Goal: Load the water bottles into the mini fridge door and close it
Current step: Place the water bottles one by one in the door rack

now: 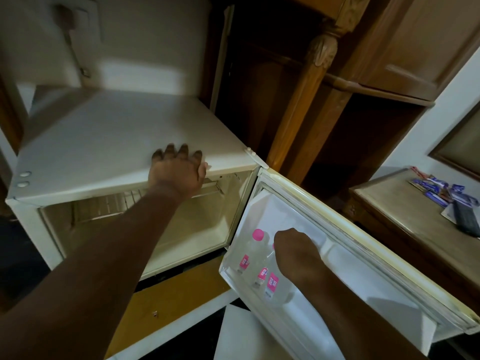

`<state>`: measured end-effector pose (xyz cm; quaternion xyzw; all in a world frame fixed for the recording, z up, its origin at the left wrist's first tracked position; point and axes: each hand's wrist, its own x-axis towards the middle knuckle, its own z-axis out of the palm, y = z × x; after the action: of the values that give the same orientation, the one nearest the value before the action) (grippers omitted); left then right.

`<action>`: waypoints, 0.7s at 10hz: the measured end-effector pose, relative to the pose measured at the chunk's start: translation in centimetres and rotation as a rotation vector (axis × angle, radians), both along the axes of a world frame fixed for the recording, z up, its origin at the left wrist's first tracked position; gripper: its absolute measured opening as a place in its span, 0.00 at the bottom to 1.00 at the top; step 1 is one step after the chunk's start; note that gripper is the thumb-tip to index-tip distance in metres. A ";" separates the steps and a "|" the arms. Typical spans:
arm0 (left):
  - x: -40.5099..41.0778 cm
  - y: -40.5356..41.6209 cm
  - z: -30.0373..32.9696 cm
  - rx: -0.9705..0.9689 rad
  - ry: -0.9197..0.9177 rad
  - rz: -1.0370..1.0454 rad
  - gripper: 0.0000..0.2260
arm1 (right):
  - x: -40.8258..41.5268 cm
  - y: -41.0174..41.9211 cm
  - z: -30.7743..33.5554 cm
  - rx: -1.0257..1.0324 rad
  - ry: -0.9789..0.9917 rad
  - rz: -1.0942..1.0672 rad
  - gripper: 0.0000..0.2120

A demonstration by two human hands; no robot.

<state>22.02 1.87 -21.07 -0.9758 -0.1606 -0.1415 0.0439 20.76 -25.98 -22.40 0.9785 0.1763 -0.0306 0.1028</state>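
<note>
The white mini fridge (104, 141) stands open, its door (363, 268) swung out to the right. My left hand (176, 170) rests flat on the front edge of the fridge top, fingers spread. In the door shelf stand three clear water bottles with pink labels; the leftmost bottle (249, 253) shows its pink cap. My right hand (296, 253) is closed over the tops of the other two bottles (270, 284) and hides their caps. The fridge interior (197, 224) shows a wire shelf and nothing else.
A carved wooden cabinet (324, 74) rises behind the door. At the right, a wooden side table (405, 211) carries blue sachets (441, 190) and a dark remote (467, 219). A wall socket with a plug (75, 22) sits above the fridge.
</note>
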 end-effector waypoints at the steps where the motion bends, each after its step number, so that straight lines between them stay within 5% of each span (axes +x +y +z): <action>1: 0.1 0.0 -0.1 0.002 0.001 -0.002 0.28 | 0.0 -0.3 -0.3 0.030 0.004 -0.049 0.10; 4: 0.1 0.0 -0.1 0.007 -0.021 -0.008 0.28 | -1.4 -0.9 -5.4 0.318 0.147 -0.280 0.10; 7: 0.2 0.1 -0.2 0.000 -0.020 -0.011 0.28 | 0.2 -1.7 -6.5 0.156 0.069 -0.082 0.16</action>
<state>22.23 2.02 -21.28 -0.9753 -0.1555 -0.1513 0.0416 21.01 -27.65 -28.85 0.9883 0.1412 -0.0549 0.0187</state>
